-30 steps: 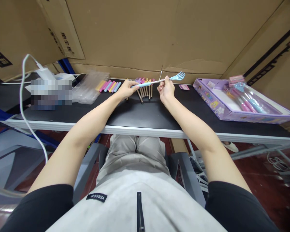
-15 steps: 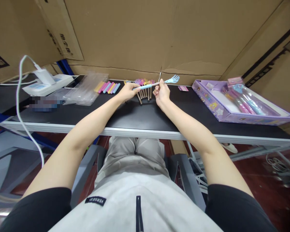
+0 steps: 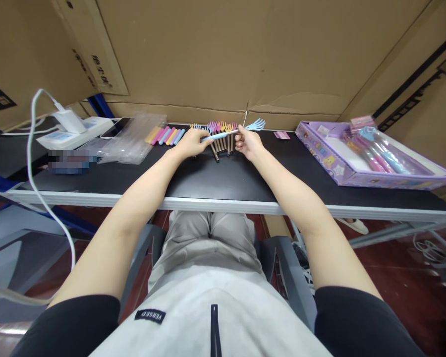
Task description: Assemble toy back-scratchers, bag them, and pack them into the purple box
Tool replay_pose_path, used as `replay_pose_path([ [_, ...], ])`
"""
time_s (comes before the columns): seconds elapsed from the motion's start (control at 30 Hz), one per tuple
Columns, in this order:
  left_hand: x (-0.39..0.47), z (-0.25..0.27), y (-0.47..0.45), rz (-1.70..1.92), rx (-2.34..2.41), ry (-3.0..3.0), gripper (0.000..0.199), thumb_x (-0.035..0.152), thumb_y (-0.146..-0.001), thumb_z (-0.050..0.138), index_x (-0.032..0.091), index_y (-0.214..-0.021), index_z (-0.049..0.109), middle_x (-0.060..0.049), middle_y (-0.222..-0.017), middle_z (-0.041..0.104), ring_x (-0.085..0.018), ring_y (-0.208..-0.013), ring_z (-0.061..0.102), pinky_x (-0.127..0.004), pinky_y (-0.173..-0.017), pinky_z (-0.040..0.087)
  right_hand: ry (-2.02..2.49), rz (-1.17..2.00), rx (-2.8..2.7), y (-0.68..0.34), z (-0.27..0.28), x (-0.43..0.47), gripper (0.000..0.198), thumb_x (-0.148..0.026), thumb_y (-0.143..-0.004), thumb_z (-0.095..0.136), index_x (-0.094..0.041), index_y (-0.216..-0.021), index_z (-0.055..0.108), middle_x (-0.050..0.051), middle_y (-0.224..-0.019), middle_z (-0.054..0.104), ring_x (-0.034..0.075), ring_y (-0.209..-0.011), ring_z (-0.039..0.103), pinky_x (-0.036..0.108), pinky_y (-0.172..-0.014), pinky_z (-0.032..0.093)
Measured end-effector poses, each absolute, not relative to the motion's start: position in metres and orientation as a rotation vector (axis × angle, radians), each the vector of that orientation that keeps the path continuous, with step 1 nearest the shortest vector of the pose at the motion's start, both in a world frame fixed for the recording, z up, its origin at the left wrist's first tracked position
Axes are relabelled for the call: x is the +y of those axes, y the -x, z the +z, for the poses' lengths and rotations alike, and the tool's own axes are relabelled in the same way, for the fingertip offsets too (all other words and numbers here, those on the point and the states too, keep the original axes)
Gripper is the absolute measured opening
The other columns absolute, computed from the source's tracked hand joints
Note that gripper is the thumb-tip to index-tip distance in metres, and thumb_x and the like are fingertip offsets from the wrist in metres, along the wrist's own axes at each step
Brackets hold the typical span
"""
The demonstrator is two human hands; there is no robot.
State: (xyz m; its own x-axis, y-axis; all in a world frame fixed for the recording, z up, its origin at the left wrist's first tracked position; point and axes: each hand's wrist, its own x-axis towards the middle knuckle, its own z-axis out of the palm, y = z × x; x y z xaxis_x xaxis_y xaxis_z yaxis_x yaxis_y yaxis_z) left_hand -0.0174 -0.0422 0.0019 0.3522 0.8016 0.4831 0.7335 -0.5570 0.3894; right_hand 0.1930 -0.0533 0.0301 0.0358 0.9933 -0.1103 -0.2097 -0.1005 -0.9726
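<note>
A back scratcher [image 3: 219, 136] with a light blue handle, a short metal rod and a blue claw-shaped head is held nearly level above the table. My left hand [image 3: 191, 144] is closed around its blue handle end. My right hand [image 3: 250, 142] pinches the metal rod just below the claw head. Behind and below it lie several back scratcher rods [image 3: 223, 145] with metal shafts and pink, yellow, purple and blue claw heads, partly hidden by my hands. To the left is a row of pastel handle sleeves [image 3: 166, 136] in yellow, pink and blue.
Clear plastic bags [image 3: 134, 141] lie left of the sleeves, near a white power strip [image 3: 78, 133] with a plugged charger and cable. A purple display box [image 3: 357, 179] at right holds bagged back scratchers. A small pink card [image 3: 281, 135] lies by the cardboard wall [image 3: 223, 59].
My right hand and the claw head have shifted left, closer to my left hand. Less of the metal rod shows between the handle and the claw head.
</note>
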Motion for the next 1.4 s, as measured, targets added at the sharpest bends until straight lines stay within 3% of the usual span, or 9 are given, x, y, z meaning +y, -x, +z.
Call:
replay_pose_path([
  [0.17, -0.038, 0.000, 0.019, 1.000, 1.408, -2.506, 0.024, 0.039, -0.087, 0.060, 0.019, -0.082, 0.073, -0.004, -0.072, 0.068, -0.022, -0.072, 0.057, -0.032, -0.072, 0.041, 1.192, 1.378, -1.002, -0.197, 0.029, -0.052, 0.040, -0.044, -0.101, 0.068, -0.020, -0.075, 0.049, -0.008, -0.047, 0.050, 0.005, -0.037, 0.036, 0.016, -0.041, 0.031],
  [0.5, -0.058, 0.007, 0.003, 1.023, 1.343, -2.472, 0.024, 0.035, -0.089, 0.064, 0.016, -0.092, 0.078, -0.003, -0.069, 0.067, -0.019, -0.067, 0.056, -0.031, -0.069, 0.039, 1.180, 1.394, -1.042, -0.204, 0.025, -0.047, 0.038, -0.048, -0.100, 0.067, -0.019, -0.079, 0.055, -0.006, -0.050, 0.055, 0.006, -0.039, 0.042, 0.016, -0.044, 0.034],
  [0.7, -0.068, 0.005, -0.018, 1.094, 1.314, -2.447, 0.020, 0.034, -0.091, 0.063, 0.018, -0.084, 0.073, -0.003, -0.066, 0.066, -0.020, -0.066, 0.056, -0.031, -0.070, 0.039, 1.233, 1.478, -1.139, -0.193, 0.026, -0.055, 0.031, -0.028, -0.104, 0.057, -0.017, -0.076, 0.057, 0.002, -0.057, 0.063, 0.009, -0.043, 0.050, 0.019, -0.044, 0.038],
  [0.87, -0.069, 0.010, -0.015, 1.067, 1.297, -2.440, 0.028, 0.029, -0.097, 0.054, 0.019, -0.073, 0.063, -0.001, -0.062, 0.057, -0.019, -0.065, 0.051, -0.032, -0.070, 0.037, 1.354, 1.210, -1.153, -0.202, 0.024, -0.039, 0.037, -0.026, -0.103, 0.051, -0.020, -0.067, 0.051, 0.000, -0.051, 0.051, 0.011, -0.043, 0.042, 0.021, -0.042, 0.034],
  [0.93, -0.067, 0.013, -0.009, 1.081, 1.343, -2.432, 0.031, 0.026, -0.097, 0.054, 0.020, -0.066, 0.057, -0.001, -0.061, 0.054, -0.020, -0.066, 0.051, -0.034, -0.073, 0.037, 1.395, 0.995, -1.191, -0.215, 0.019, -0.029, 0.038, -0.023, -0.102, 0.053, -0.021, -0.064, 0.048, -0.002, -0.051, 0.046, 0.012, -0.048, 0.045, 0.022, -0.050, 0.041],
  [1.03, -0.062, 0.015, 0.000, 1.094, 1.393, -2.410, 0.038, 0.023, -0.097, 0.054, 0.022, -0.059, 0.048, -0.002, -0.059, 0.051, -0.022, -0.068, 0.053, -0.035, -0.076, 0.037, 1.425, 0.688, -1.312, -0.233, 0.011, -0.014, 0.037, -0.016, -0.094, 0.062, -0.022, -0.060, 0.048, 0.000, -0.058, 0.048, 0.018, -0.072, 0.061, 0.028, -0.078, 0.054],
  [1.13, -0.057, 0.014, 0.008, 1.107, 1.417, -2.397, 0.039, 0.024, -0.098, 0.053, 0.022, -0.059, 0.047, -0.002, -0.059, 0.050, -0.022, -0.070, 0.054, -0.035, -0.078, 0.038, 1.544, 0.529, -1.418, -0.241, 0.003, -0.005, 0.041, -0.016, -0.088, 0.070, -0.023, -0.057, 0.044, 0.005, -0.065, 0.054, 0.027, -0.100, 0.068, 0.041, -0.103, 0.051],
  [1.27, -0.052, 0.012, 0.014, 1.121, 1.399, -2.375, 0.037, 0.025, -0.097, 0.056, 0.022, -0.061, 0.047, -0.001, -0.059, 0.048, -0.021, -0.071, 0.051, -0.034, -0.079, 0.037, 1.583, 0.472, -1.471, -0.238, -0.007, 0.003, 0.040, -0.013, -0.079, 0.079, -0.022, -0.058, 0.045, 0.013, -0.079, 0.064, 0.037, -0.122, 0.065, 0.050, -0.114, 0.043],
  [1.4, -0.051, 0.011, 0.016, 1.067, 1.460, -2.395, 0.035, 0.027, -0.097, 0.052, 0.021, -0.063, 0.049, -0.002, -0.062, 0.052, -0.020, -0.070, 0.052, -0.034, -0.079, 0.040, 1.617, 0.375, -1.570, -0.234, -0.010, 0.003, 0.012, -0.018, -0.082, 0.078, -0.014, -0.082, 0.066, 0.021, -0.105, 0.071, 0.038, -0.134, 0.060, 0.049, -0.117, 0.043],
])
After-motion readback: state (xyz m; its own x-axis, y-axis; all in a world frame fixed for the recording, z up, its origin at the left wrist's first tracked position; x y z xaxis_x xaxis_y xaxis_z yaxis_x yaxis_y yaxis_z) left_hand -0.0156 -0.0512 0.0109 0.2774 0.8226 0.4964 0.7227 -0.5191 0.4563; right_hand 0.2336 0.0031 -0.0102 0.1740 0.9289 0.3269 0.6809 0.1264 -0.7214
